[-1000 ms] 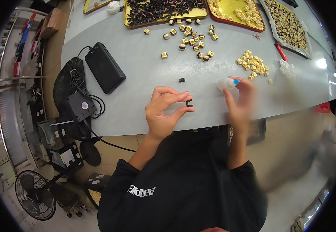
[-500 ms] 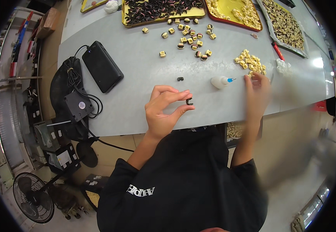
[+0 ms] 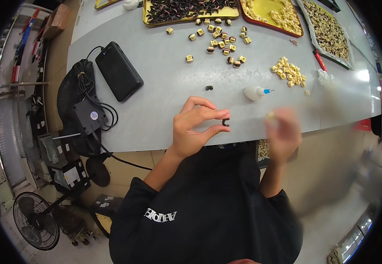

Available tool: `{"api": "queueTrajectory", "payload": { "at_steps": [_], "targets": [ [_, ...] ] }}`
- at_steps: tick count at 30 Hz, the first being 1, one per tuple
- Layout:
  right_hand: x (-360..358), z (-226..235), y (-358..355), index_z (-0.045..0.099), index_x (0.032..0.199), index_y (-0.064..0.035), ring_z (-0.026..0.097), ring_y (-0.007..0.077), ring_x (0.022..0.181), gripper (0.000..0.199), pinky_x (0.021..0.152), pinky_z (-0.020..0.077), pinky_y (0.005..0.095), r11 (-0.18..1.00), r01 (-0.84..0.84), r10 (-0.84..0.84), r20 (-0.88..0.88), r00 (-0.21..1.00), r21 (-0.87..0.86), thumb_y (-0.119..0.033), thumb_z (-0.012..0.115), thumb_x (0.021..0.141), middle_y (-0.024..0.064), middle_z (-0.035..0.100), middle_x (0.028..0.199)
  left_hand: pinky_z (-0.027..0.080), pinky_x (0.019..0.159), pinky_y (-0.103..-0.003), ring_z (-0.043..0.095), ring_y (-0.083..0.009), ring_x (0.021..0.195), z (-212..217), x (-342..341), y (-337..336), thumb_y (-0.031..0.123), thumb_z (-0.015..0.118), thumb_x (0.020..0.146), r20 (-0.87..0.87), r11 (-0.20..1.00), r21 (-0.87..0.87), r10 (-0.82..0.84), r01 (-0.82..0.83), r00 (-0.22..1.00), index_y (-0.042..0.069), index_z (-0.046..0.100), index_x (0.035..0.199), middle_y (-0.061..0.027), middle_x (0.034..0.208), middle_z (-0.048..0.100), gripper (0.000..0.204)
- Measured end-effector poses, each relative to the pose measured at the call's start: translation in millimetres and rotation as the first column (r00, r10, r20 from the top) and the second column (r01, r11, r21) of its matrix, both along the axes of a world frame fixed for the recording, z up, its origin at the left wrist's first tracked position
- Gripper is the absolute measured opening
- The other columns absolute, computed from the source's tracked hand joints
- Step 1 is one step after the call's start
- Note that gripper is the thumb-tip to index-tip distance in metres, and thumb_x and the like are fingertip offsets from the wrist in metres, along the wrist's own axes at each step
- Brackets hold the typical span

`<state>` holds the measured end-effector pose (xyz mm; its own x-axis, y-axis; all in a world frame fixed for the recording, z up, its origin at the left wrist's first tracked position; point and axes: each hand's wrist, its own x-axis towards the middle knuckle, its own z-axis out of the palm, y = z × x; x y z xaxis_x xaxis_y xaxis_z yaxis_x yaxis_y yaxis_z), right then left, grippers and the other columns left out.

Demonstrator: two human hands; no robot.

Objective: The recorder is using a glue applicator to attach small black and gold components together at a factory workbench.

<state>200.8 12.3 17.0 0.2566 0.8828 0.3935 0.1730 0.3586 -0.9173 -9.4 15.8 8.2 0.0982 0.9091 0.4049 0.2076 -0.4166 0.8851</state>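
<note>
My left hand (image 3: 198, 122) pinches a small black C-shaped piece (image 3: 225, 122) between thumb and fingers above the table's near edge. Smeared by motion, my right hand (image 3: 283, 132) is to its right, with a small pale yellow piece (image 3: 269, 115) at its fingertips. A white squeeze bottle with a blue tip (image 3: 255, 93) lies on its side beyond the hands. One loose black C-shaped piece (image 3: 209, 88) lies to the bottle's left. Small yellow square pieces (image 3: 288, 71) are heaped at the right, and several joined black-and-yellow pieces (image 3: 219, 42) are scattered farther back.
Along the back stand a tray of black pieces (image 3: 146, 17), a red-rimmed yellow tray (image 3: 261, 23) and a lined tray of small pieces (image 3: 348, 60). A red pen (image 3: 319, 60) lies near them. At left are a black rectangular device (image 3: 118, 72) and cables (image 3: 84, 83).
My right hand has come back from the yellow heap toward me, bringing a yellow piece. My left hand has shifted slightly right, still pinching the black piece.
</note>
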Motion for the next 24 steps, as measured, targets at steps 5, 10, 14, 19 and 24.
{"api": "queueTrajectory", "payload": {
  "at_steps": [5,10,14,19,24],
  "targets": [
    [-22,7,-13,0.061,0.09,0.0003,0.061,0.0215,0.079,0.031,0.068,0.0486,0.0283,0.949,-0.298,0.249,0.334,0.909,0.104,0.012,0.07,0.063,0.0127,0.063,0.088,0.049,0.073,-0.029,0.054,-0.0201,0.089,1,2,2,-0.002,0.079,0.056,0.038,0.989,-0.021,-0.143,0.144,0.989,0.003,0.067,0.092,-0.0053,0.083,0.07,0.037],
    [-28,7,-8,0.062,0.089,-0.0006,0.061,0.0236,0.078,0.03,0.066,0.049,0.0302,0.916,-0.375,0.292,0.402,0.868,0.143,0.012,0.07,0.063,0.0145,0.064,0.089,0.049,0.073,-0.029,0.055,-0.0196,0.089,0,1,2,-0.003,0.078,0.056,0.038,0.989,-0.02,-0.144,0.145,0.989,0.003,0.067,0.092,-0.0056,0.084,0.07,0.037],
    [-29,6,-8,0.062,0.089,0.0005,0.062,0.0235,0.076,0.03,0.066,0.0495,0.0301,0.909,-0.396,0.322,0.386,0.864,0.127,0.012,0.07,0.063,0.0147,0.064,0.088,0.049,0.073,-0.029,0.055,-0.0195,0.089,0,1,1,-0.003,0.078,0.057,0.083,0.988,-0.052,-0.14,0.144,0.987,0.003,0.067,0.091,-0.0055,0.084,0.07,0.036],
    [-33,-1,-6,0.064,0.088,0.0018,0.063,0.0222,0.075,0.026,0.063,0.0521,0.028,0.912,-0.372,0.287,0.379,0.88,0.174,0.011,0.069,0.064,0.0122,0.063,0.085,0.048,0.074,-0.029,0.055,-0.0193,0.088,-1,1,0,-0.004,0.077,0.057,0.14,0.985,-0.11,-0.117,0.133,0.983,0.003,0.068,0.089,-0.005,0.084,0.07,0.034],
    [-36,-7,-16,0.064,0.091,0.0022,0.063,0.0205,0.084,0.02,0.071,0.052,0.0281,0.906,-0.415,0.404,-0.122,0.907,-0.082,0.008,0.067,0.072,0.0127,0.064,0.09,0.047,0.074,-0.029,0.056,-0.019,0.086,1,1,0,-0.003,0.077,0.059,0.067,0.995,-0.003,-0.098,0.099,0.993,0.005,0.069,0.088,-0.0021,0.081,0.07,0.031]
  ]
}}
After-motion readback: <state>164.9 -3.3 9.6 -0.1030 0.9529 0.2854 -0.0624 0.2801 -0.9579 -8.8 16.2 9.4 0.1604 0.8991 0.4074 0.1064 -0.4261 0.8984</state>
